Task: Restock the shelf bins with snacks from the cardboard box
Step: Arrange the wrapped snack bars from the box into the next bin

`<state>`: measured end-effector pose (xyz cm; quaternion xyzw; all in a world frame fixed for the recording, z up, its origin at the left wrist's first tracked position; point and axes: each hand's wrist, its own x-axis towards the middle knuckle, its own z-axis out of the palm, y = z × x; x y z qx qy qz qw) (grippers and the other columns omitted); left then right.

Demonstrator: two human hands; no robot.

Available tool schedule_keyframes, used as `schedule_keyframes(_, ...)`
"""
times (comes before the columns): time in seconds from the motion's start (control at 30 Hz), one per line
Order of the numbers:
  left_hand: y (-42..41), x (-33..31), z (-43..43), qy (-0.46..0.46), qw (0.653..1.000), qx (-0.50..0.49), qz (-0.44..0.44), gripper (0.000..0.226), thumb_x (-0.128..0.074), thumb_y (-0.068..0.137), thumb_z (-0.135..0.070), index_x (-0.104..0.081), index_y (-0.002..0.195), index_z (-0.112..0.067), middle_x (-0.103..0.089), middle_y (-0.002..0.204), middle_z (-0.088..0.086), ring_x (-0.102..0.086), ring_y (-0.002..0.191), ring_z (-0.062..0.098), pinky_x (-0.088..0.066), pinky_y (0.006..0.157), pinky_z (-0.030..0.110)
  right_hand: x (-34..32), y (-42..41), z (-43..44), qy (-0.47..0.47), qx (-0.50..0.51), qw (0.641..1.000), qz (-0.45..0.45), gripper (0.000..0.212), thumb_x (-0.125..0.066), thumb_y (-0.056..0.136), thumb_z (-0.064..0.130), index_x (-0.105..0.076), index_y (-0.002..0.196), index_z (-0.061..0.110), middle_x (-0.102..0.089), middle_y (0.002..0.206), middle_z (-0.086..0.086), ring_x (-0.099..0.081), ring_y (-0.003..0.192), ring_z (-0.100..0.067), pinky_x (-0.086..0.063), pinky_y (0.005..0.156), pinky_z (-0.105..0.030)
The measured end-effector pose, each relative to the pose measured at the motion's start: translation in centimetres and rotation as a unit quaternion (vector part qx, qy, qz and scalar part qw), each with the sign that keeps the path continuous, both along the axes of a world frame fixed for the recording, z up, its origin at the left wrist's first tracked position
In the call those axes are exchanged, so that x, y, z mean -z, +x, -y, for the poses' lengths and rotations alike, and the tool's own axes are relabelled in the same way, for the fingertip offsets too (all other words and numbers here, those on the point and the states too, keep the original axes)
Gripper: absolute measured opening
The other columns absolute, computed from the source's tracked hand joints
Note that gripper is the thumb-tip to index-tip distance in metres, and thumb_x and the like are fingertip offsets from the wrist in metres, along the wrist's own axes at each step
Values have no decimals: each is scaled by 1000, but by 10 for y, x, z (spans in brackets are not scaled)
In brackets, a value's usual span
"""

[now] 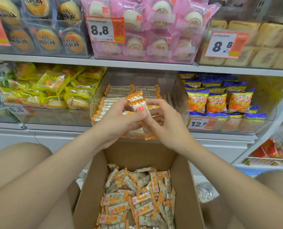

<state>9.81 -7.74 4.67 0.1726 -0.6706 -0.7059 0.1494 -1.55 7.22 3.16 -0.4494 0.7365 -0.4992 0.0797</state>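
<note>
Both hands are clamped on one small bundle of snack bars (140,109): the left hand (116,123) cups it from below and the side with the thumb pressed on the top wrapper, and the right hand (167,124) curls its fingers round the far side. The lower shelf (55,128) carries a row of bins, and the clear bin (178,96) at its centre is the one being filled. The cardboard box (185,187) stands open on the floor directly below, between the person's knees, with a loose heap of bars (137,200) still in it. Inside the bin, stacked rows (137,90) lie along the back and left; the front right looks unfilled, though glare on the plastic makes this uncertain. The bundle is held in front of the bin's open mouth, above its front wall. Its long axis runs steeply, upper left to lower right, whereas the back rows lie crosswise. In my judgement the bundle must be turned level before it goes forward and down. Both hands are about equally near the bin, the right closer to the apparent gap.
</note>
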Motion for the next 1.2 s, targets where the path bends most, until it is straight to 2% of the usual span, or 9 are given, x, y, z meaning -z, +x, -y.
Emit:
schedule_keyframes(0.13, -15, 3, 12, -36, 999, -31, -23, 30, -75, 98, -26, -70, 124, -15, -73, 124, 11, -71, 117, 22, -56, 103, 46, -19, -36, 13, 47, -101, 994, -3, 42, -70, 100, 29, -61, 139, 20, -72, 119, 7, -74, 102, -10, -63, 85, -36)
schedule_keyframes(0.23, -25, 8, 21, -225, 968, -107, 33, 40, -70, 96, -51, -65, 126, -25, -72, 115, -7, -68, 106, 10, -53, 90, 34, -24, -64, 26, 84, -59, 991, -84, 38, -68, 100, 35, -63, 137, 24, -73, 113, 8, -73, 96, -11, -60, 86, -35)
schedule_keyframes(0.37, -29, 31, 41, -514, 831, -115, 181, 56, -44, 105, -57, -51, 146, -19, -54, 145, 7, -48, 138, 30, -39, 111, 46, -7, -100, 39, 312, 23, 909, -275, 47, -63, 102, 39, -49, 145, 26, -64, 136, -1, -55, 128, -30, -43, 101, -44)
schedule_keyframes(0.47, -28, 51, 46, -588, 756, -61, 280, 61, -27, 107, -59, -34, 159, -27, -23, 172, 3, -19, 157, 34, -22, 123, 57, 14, -105, 51, 385, 0, 875, -294, 50, -64, 101, 37, -50, 147, 24, -60, 138, -6, -53, 129, -35, -45, 103, -52)
schedule_keyframes(0.7, -29, 59, 44, -601, 741, -41, 296, 61, -17, 107, -51, -22, 165, -29, -11, 176, 0, -10, 161, 31, -12, 126, 62, 30, -91, 82, 286, 167, 918, -219, 61, -82, 87, 44, -55, 134, 17, -49, 131, -14, -59, 112, -43, -54, 94, -50)
schedule_keyframes(0.83, -27, 60, 40, -612, 731, -48, 298, 62, -16, 108, -51, -24, 165, -28, -14, 175, 2, -13, 160, 32, -15, 125, 61, 33, -85, 87, 279, 133, 930, -198, 59, -79, 90, 47, -56, 132, 13, -63, 122, -15, -63, 110, -37, -53, 84, -44)
schedule_keyframes(0.97, -25, 60, 40, -617, 728, -49, 294, 63, -13, 107, -52, -26, 164, -28, -17, 175, 2, -14, 160, 33, -16, 125, 60, 31, -88, 85, 319, 81, 922, -204, 50, -65, 101, 37, -49, 138, 7, -55, 128, -21, -57, 116, -38, -44, 81, -38)
schedule_keyframes(1.07, -25, 60, 41, -610, 736, -48, 287, 61, -17, 109, -51, -26, 164, -28, -16, 175, 3, -13, 160, 32, -14, 125, 59, 27, -93, 79, 306, 112, 921, -212, 50, -62, 99, 23, -45, 143, 9, -49, 132, -20, -50, 123, -41, -49, 91, -45)
schedule_keyframes(1.2, -23, 60, 42, -608, 745, -53, 271, 59, -21, 109, -52, -30, 162, -27, -18, 174, 5, -15, 160, 32, -16, 125, 57, 28, -90, 75, 277, 158, 918, -237, 35, -73, 97, 29, -65, 129, 17, -53, 131, -15, -54, 117, -39, -49, 97, -46)
